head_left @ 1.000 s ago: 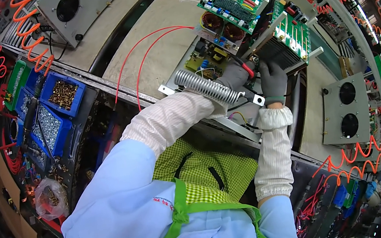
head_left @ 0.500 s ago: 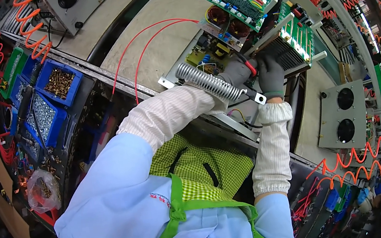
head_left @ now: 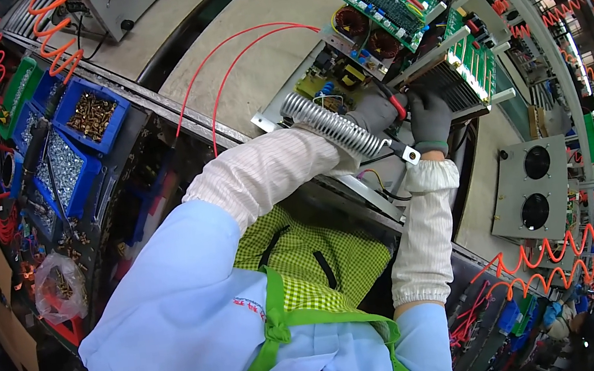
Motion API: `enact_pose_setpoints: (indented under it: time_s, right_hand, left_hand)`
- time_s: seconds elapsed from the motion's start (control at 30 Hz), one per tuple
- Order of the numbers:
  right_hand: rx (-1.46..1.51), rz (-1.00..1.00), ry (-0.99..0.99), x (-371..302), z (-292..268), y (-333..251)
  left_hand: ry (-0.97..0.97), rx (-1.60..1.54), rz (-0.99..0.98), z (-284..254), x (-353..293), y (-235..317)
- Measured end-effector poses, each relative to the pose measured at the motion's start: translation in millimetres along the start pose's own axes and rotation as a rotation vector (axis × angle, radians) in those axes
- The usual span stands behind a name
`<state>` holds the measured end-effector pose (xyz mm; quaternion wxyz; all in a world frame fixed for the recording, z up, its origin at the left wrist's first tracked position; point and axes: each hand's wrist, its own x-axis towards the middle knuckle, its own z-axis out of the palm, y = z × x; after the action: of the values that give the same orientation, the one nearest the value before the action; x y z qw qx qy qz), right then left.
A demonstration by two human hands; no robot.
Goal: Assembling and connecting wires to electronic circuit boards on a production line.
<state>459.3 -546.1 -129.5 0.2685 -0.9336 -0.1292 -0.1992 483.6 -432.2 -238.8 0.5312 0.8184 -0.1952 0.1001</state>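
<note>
My left hand point(head_left: 373, 114), in a grey glove, is closed in the unit's open chassis, partly behind a large silver coil spring point(head_left: 334, 126). A curved red-and-black piece point(head_left: 397, 106), perhaps a cable end or tool handle, runs across its fingers. Beside it my right hand point(head_left: 429, 119), also gloved, has its fingers curled by the lower edge of a finned black heatsink point(head_left: 443, 85). What its fingertips grip is hidden. The spring ends in a metal lug with a hole. Above the hands stand green circuit boards point(head_left: 390, 12) and copper-wound coils point(head_left: 385, 44).
Two red wires point(head_left: 243, 57) loop left from the unit over the bench. Blue bins hold brass screws point(head_left: 92, 116) and silver fasteners point(head_left: 64, 171) at the left. A grey panel with two fans point(head_left: 530, 188) stands at the right. Orange coiled air hoses point(head_left: 569, 255) hang on both sides.
The view has shifted slightly, so the unit sits a little farther right. Both hands stay at the same spot in the chassis, with hardly any visible movement of the fingers.
</note>
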Motion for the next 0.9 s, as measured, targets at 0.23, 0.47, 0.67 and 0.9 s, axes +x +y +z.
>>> enact_pose_setpoints:
  time_s: [0.23,0.47,0.67,0.9]
  right_hand:
    - [-0.278,0.03,0.048,-1,3,-4]
    - [0.264,-0.108,-0.034,-6,-11,2]
    - [0.115,-0.065,-0.014,-5,-8,-3]
    - [-0.198,-0.196,-0.101,9,-13,-9]
  left_hand:
    - [0.132,-0.028,0.097,-8,-4,15]
    - [0.095,0.346,0.216,-14,-7,21]
    - [0.164,0.201,0.189,-13,-5,24]
    - [0.103,0.029,0.084,-15,-6,25]
